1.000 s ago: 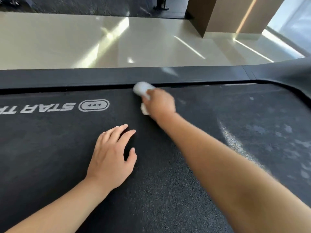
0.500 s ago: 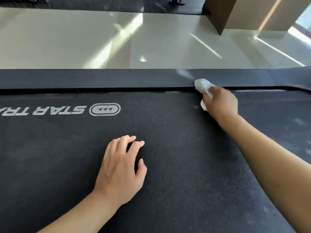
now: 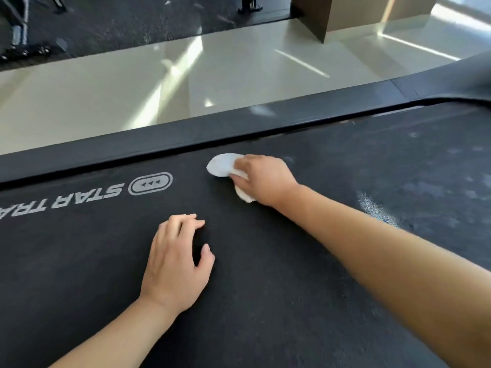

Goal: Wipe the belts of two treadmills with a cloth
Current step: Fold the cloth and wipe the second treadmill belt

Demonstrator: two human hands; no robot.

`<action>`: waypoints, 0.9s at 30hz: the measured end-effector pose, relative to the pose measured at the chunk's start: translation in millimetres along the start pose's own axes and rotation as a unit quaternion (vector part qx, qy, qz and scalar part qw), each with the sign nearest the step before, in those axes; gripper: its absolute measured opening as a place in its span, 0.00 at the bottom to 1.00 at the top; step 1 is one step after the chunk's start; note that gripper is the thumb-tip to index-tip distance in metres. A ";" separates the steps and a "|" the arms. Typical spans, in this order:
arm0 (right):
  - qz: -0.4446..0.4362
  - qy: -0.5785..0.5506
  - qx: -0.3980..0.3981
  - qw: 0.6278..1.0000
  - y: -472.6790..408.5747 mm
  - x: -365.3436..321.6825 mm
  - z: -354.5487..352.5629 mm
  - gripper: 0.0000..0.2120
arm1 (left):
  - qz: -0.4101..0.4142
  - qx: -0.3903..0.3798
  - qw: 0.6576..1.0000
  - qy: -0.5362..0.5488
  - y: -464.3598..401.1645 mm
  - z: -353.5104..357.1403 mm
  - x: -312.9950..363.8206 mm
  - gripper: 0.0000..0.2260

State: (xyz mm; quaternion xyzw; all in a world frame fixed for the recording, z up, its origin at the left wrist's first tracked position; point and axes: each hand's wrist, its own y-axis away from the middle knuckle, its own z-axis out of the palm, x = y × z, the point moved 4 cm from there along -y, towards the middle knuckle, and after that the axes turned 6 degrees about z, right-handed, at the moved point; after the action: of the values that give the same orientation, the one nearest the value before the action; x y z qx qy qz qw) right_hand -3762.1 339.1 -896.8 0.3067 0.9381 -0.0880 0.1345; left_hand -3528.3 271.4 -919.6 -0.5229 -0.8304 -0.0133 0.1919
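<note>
A black treadmill belt (image 3: 279, 274) fills the lower part of the view, with a white logo (image 3: 106, 192) printed at its left. My right hand (image 3: 263, 179) grips a small white cloth (image 3: 221, 164) and presses it on the belt close to the far side rail (image 3: 186, 136). Part of the cloth sticks out under my palm. My left hand (image 3: 176, 264) rests on the belt nearer to me, fingers spread and slightly bent, holding nothing. Pale dusty smudges (image 3: 377, 208) mark the belt to the right.
Beyond the rail lies a glossy beige floor (image 3: 159, 83) with sun streaks. A brown pillar (image 3: 332, 14) stands at the back right. Dark gym flooring and equipment legs (image 3: 21, 35) sit at the back left. The treadmill's frame (image 3: 451, 78) curves up at the right.
My right hand has swept the cloth leftward along the belt and a little away from the rail. My left hand stays planted. The view has tilted.
</note>
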 end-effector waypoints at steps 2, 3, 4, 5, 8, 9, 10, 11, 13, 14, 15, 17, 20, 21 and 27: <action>0.115 0.002 0.025 0.993 5.9 64.8 -34.3 0.06 | 0.005 0.009 1.000 0.005 -0.4 0.7 -0.3 0.20; 0.168 0.005 0.048 0.985 11.2 92.8 -48.9 0.04 | 0.007 0.013 1.000 0.005 -0.4 1.2 -0.7 0.20; 0.208 0.008 0.068 0.976 17.1 113.9 -57.9 0.02 | 0.009 0.015 1.000 0.005 -0.2 1.8 -1.1 0.20; 0.232 0.019 0.084 0.969 20.2 124.8 -61.5 0.04 | 0.010 0.016 1.000 0.005 0.2 1.8 -1.4 0.20; 0.233 0.047 0.078 0.968 15.1 110.1 -47.7 0.07 | 0.013 0.015 1.000 0.007 0.1 1.7 -2.2 0.20; 0.217 0.049 0.063 0.973 14.2 93.4 -39.7 0.08 | 0.013 0.015 1.000 0.007 0.4 1.1 -1.9 0.20; 0.190 0.051 0.049 0.979 13.1 73.8 -31.3 0.08 | 0.012 0.017 1.000 0.006 1.0 0.4 -1.4 0.20; 0.161 0.048 0.041 0.985 14.3 51.7 -22.9 0.08 | 0.013 0.020 1.000 0.005 1.3 -0.2 -1.1 0.20; 0.114 0.010 0.039 0.993 24.5 6.9 -7.1 0.08 | 0.019 0.026 0.999 0.004 1.4 -0.7 -0.2 0.17; 0.093 -0.006 0.037 0.995 32.0 -13.1 0.5 0.09 | 0.024 0.029 0.999 0.004 1.6 -0.7 -0.2 0.16; 0.070 -0.015 0.031 0.997 41.2 -32.0 6.2 0.09 | 0.028 0.031 0.999 0.005 2.1 -0.7 0.0 0.16; 0.021 -0.020 0.023 0.999 63.7 -56.2 16.2 0.09 | 0.032 0.034 0.999 0.020 2.4 -0.5 -0.5 0.16; -0.026 -0.035 0.039 0.998 108.2 -64.3 18.1 0.11 | 0.035 0.061 0.996 0.060 1.1 -2.3 -6.4 0.12; -0.032 -0.037 0.042 0.998 123.9 -61.9 17.7 0.11 | 0.038 0.069 0.995 0.067 2.7 -3.1 -7.7 0.10; 0.036 -0.009 0.081 0.996 153.8 3.5 -5.8 0.13 | 0.046 0.028 0.991 0.122 3.9 -11.6 -15.0 0.13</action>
State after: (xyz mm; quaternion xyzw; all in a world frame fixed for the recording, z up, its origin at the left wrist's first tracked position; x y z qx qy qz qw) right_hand -3673.9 465.0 -905.0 0.3496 0.9148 -0.1620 0.1208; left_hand -3515.7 257.6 -914.6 -0.5497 -0.7757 -0.0444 0.3069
